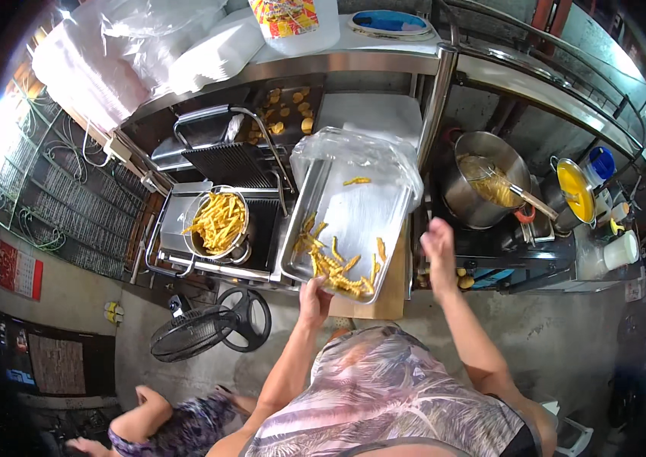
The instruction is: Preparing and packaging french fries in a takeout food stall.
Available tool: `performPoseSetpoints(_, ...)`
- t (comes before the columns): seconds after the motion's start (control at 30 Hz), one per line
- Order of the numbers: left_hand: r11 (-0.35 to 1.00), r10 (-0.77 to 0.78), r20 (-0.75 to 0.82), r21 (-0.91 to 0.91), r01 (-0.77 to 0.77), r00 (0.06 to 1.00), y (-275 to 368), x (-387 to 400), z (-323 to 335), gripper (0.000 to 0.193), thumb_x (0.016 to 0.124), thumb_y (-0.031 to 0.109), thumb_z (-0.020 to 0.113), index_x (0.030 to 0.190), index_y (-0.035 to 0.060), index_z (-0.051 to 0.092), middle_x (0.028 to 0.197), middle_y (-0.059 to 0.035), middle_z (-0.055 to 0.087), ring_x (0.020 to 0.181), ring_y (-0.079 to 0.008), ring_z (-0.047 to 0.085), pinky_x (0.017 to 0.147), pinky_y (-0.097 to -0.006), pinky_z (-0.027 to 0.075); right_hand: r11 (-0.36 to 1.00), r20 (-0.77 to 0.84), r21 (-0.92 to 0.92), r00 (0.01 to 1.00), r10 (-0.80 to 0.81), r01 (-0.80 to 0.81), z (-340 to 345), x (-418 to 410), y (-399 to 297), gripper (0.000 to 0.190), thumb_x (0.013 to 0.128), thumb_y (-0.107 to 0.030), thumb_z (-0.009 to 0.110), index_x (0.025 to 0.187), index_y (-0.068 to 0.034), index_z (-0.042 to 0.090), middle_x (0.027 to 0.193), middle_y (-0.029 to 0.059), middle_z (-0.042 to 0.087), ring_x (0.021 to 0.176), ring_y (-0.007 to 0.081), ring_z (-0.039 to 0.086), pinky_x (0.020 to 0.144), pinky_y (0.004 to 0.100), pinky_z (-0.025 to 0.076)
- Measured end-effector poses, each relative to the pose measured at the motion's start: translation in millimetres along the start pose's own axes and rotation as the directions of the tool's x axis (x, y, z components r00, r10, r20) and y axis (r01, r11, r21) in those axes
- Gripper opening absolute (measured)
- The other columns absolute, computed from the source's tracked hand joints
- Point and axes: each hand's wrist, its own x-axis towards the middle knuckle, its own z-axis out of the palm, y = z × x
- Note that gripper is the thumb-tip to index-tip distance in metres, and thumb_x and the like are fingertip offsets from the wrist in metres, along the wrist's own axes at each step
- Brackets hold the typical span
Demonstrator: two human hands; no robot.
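My left hand [315,301] grips the near edge of a rectangular metal tray [357,214]. Crinkle-cut fries [343,268] lie mostly at the tray's near end, and a single piece [356,181] is farther back. A clear plastic bag [351,145] covers the tray's far edge. Off the tray's right side, my right hand [440,254] is raised with its fingers curled; motion blur hides whether it holds anything. To the left, a round wire strainer [247,220] heaped with fries [217,223] rests over a metal pot.
A ribbed contact grill [231,163] stands behind the strainer, its lid raised. On the right are a deep steel pot [485,205] with a whisk [520,191] and a yellow-filled container [576,191]. A steel shelf [345,61] spans overhead. Behind me are a floor fan [197,334] and another person [180,423].
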Motion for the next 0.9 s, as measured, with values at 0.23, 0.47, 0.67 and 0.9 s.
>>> performPoseSetpoints(0.23, 0.977, 0.0, 0.014, 0.214, -0.003, 1.0, 32.6, -17.0, -61.6, 0.044, 0.09, 0.03, 0.051, 0.117, -0.0026, 0.06, 0.114, -0.0152, 0.065, 0.099, -0.024, 0.06, 0.091, -0.0335, 0.047, 0.804, 0.268, -0.554, 0.961, -0.07, 0.214, -8.0, 74.7, -72.2, 0.056, 0.092, -0.031, 0.066, 0.138, -0.003, 0.049, 0.131, 0.0182, 0.058, 0.116, 0.0277, 0.056, 0.102, 0.0414, 0.043)
performPoseSetpoints(0.47, 0.982, -0.125, -0.034, 0.136, 0.129, 0.992, 53.4, -27.7, -46.1, 0.04, 0.092, 0.029, 0.052, 0.121, 0.0011, 0.057, 0.109, -0.0119, 0.065, 0.092, -0.0203, 0.062, 0.083, -0.0321, 0.051, 0.908, 0.496, -0.409, 0.814, 0.302, -0.089, 10.1, 46.3, -60.2, 0.044, 0.09, -0.018, 0.065, 0.128, 0.003, 0.056, 0.112, 0.0132, 0.066, 0.096, 0.0196, 0.06, 0.086, 0.0297, 0.048)
performPoseSetpoints(0.67, 0.989, -0.094, 0.013, 0.117, 0.092, 0.995, 13.4, -6.9, -39.5, 0.048, 0.097, 0.045, 0.051, 0.122, 0.006, 0.06, 0.107, -0.0085, 0.066, 0.089, -0.0175, 0.062, 0.08, -0.0301, 0.051, 0.862, 0.378, -0.501, 0.876, 0.3, -0.079, 17.0, 42.5, -82.4, 0.044, 0.091, -0.018, 0.063, 0.128, 0.005, 0.057, 0.11, 0.0133, 0.068, 0.092, 0.0195, 0.063, 0.081, 0.028, 0.051)
performPoseSetpoints(0.9, 0.964, -0.104, 0.007, 0.247, 0.099, 0.995, 24.8, 15.7, -35.4, 0.062, 0.097, 0.062, 0.048, 0.127, 0.0091, 0.059, 0.11, -0.008, 0.066, 0.091, -0.0173, 0.063, 0.081, -0.0311, 0.052, 0.848, 0.267, -0.496, 0.896, 0.356, -0.189, -13.6, 45.5, -57.3, 0.045, 0.092, -0.018, 0.062, 0.128, 0.008, 0.056, 0.11, 0.016, 0.067, 0.09, 0.0196, 0.063, 0.077, 0.0284, 0.051)
